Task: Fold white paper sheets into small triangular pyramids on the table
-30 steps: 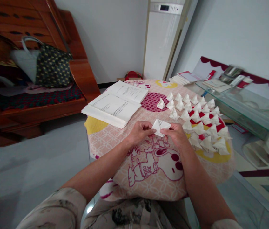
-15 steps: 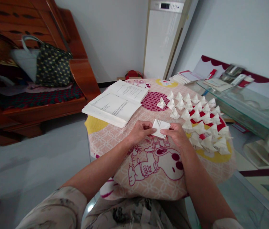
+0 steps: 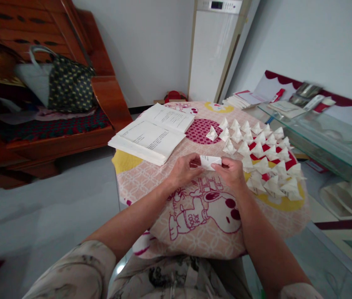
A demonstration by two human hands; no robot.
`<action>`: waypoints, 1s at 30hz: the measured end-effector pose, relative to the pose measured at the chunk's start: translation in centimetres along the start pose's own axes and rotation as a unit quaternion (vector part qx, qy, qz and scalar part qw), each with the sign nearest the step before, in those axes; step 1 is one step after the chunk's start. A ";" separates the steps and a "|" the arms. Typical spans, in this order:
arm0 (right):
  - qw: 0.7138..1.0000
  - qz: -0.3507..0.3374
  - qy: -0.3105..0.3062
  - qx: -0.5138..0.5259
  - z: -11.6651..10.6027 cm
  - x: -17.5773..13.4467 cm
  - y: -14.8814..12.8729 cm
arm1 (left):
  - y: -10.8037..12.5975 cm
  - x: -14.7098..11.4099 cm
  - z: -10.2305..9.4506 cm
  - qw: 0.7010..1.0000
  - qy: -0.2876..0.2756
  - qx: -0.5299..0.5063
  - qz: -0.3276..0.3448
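Observation:
Between my two hands is a small piece of folded printed paper [image 3: 210, 162], held above the near half of the cloth-covered table. My left hand [image 3: 185, 169] pinches its left edge with thumb and fingers. At the other edge, my right hand [image 3: 232, 171] grips with its thumb lying on the near face. To the right of my hands stand several folded paper shapes [image 3: 262, 165] in rows, pointed at the top. One more paper shape [image 3: 211, 133] sits apart at their left. An open book [image 3: 153, 135] lies beyond my left hand.
A patterned tablecloth [image 3: 151, 182] covers the round table. Right of it stands a glass shelf [image 3: 319, 137] with bowls [image 3: 305, 93] and a red tube [image 3: 277, 95]. A stack of papers [image 3: 244, 99] lies at the back right. Left is a wooden bench [image 3: 110, 95] with a bag [image 3: 70, 85].
The folded paper showed a broad, squarish face before; now it is a narrower strip, folded or tilted. My left fingers have opened out slightly along its left edge.

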State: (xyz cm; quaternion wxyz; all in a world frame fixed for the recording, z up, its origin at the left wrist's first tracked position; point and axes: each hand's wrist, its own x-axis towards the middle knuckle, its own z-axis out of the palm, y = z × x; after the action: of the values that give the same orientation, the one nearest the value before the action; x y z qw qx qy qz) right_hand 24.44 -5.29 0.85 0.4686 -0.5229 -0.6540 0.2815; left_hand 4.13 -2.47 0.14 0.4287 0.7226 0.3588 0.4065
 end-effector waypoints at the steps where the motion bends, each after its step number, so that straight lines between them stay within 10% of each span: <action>1: 0.995 -0.063 0.018 -0.078 -0.1 -0.3 -0.3 | 0.3 -0.2 -0.3 0.999 0.009 0.028 0.030; 6: 0.926 -0.248 -0.037 -0.281 -0.1 -3.6 -1.3 | 1.2 -2.1 -0.6 0.974 -0.048 0.180 0.131; 12: 0.895 -0.278 -0.127 -0.325 0.1 -6.5 -0.5 | 0.9 -4.2 0.7 0.916 -0.160 0.296 0.219; 22: 0.968 -0.098 -0.198 -0.116 -2.0 -6.1 -0.5 | 0.6 -4.8 0.8 0.944 -0.157 0.255 0.140; 30: 0.962 0.009 -0.227 -0.148 -2.5 -4.5 -1.9 | 1.0 -4.2 0.5 0.957 -0.152 0.244 0.037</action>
State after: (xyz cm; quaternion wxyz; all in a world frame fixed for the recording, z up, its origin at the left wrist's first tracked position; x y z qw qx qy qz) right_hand 26.02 -10.41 2.07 0.2226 -0.5143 -0.7732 0.2970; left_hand 3.00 -6.60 -0.24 0.2733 0.8715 0.3504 0.2076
